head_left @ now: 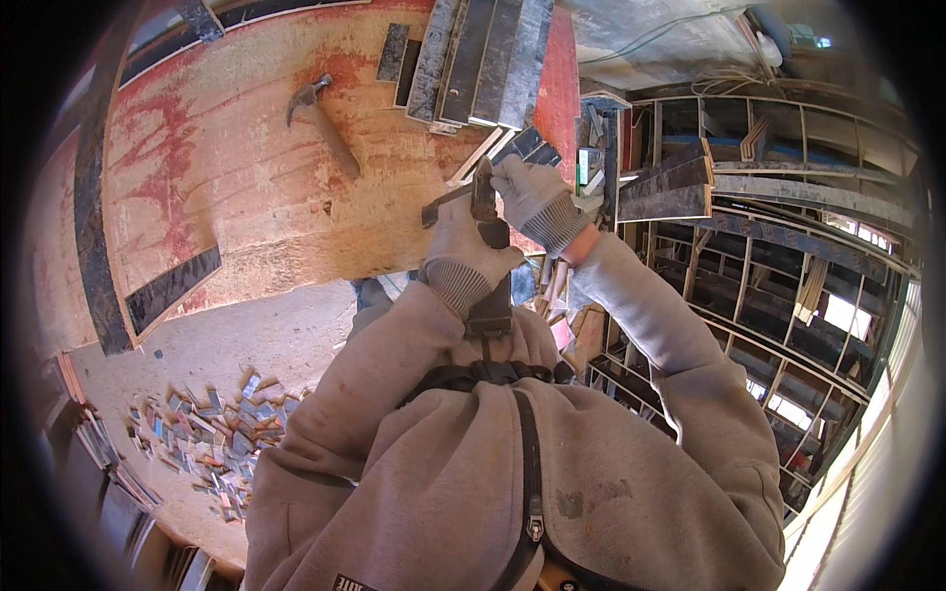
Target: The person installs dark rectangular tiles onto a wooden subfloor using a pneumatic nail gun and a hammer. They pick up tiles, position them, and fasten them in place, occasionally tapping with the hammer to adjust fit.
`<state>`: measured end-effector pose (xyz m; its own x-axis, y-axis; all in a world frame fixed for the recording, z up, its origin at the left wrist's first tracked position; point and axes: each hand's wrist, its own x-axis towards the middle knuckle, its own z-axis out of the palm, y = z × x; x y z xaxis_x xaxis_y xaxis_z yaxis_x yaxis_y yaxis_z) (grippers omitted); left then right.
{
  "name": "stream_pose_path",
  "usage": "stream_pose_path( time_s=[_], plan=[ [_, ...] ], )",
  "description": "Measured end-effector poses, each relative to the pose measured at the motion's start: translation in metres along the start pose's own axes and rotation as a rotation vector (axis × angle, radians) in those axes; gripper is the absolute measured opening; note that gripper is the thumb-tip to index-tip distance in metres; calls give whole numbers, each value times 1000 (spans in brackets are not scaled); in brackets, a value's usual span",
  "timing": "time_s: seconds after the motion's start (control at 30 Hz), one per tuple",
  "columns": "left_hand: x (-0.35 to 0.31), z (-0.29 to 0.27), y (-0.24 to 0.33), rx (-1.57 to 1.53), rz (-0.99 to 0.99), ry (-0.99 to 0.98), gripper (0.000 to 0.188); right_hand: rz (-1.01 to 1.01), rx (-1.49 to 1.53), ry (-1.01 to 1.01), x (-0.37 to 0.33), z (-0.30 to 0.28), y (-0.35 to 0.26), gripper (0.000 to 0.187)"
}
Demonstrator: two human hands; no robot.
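Observation:
My left hand [465, 252], in a pale knit glove, is closed around a dark, angular object [483, 192] at the near edge of the worktable. Parts of the object show above and below the glove; its kind I cannot make out. Just to the right, my gloved right hand [537, 202] has its fingers curled against the object's upper end. Its fingertips are partly hidden. Beyond both hands lie short dark-faced wood pieces [532, 148]. Farther off is a stack of long dark-faced planks [478, 64].
A claw hammer [333, 138] lies on the red-stained worktable [236, 177]. A dark strip [94, 197] and a short board [172, 286] form a corner at left. Wood offcuts [222, 433] litter the floor. Rack shelving [749, 236] with a protruding panel [670, 187] stands at right.

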<state>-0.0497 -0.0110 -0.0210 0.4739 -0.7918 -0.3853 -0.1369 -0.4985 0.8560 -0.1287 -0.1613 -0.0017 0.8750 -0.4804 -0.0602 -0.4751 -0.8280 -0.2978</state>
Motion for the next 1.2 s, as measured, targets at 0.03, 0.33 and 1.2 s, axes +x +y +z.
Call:
stream_pose_path(
  time_s=[0.03,0.33,1.2],
  plan=[
    [0,-2,1,10,1,1,100,24,13,-23,0,0,1,18],
    [-1,-4,-3,28,0,3,101,293,39,-257,8,-19,-10,23],
    [0,-16,-3,9,-52,-55,103,-354,-249,-233,30,-6,29,24]
  ],
)
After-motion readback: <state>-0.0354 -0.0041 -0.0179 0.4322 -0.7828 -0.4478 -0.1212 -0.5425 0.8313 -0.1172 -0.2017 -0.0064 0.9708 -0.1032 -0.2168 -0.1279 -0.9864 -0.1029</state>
